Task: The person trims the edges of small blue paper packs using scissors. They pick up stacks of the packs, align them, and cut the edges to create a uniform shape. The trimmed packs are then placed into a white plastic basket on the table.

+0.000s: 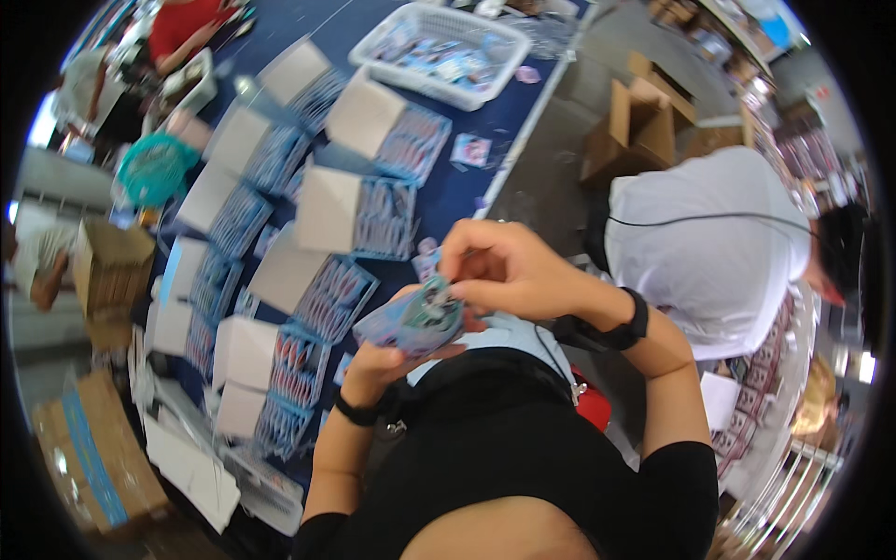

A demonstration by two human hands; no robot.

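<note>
Close in front of my body, my left hand is closed around a small blue and purple packet, thumb on its near side. My right hand comes over from the right and pinches the upper right end of the packet, where greenish and dark parts show. Whether it grips the wrapper or something inside is too small to make out. Just beyond my hands, on the dark blue table, stand light blue display boxes with raised white lids, filled with rows of packets.
A white basket of packets stands at the table's far end, with a loose pink and blue packet nearer. Open cartons sit on the floor to the right. A person in white bends close on my right; others work at far left.
</note>
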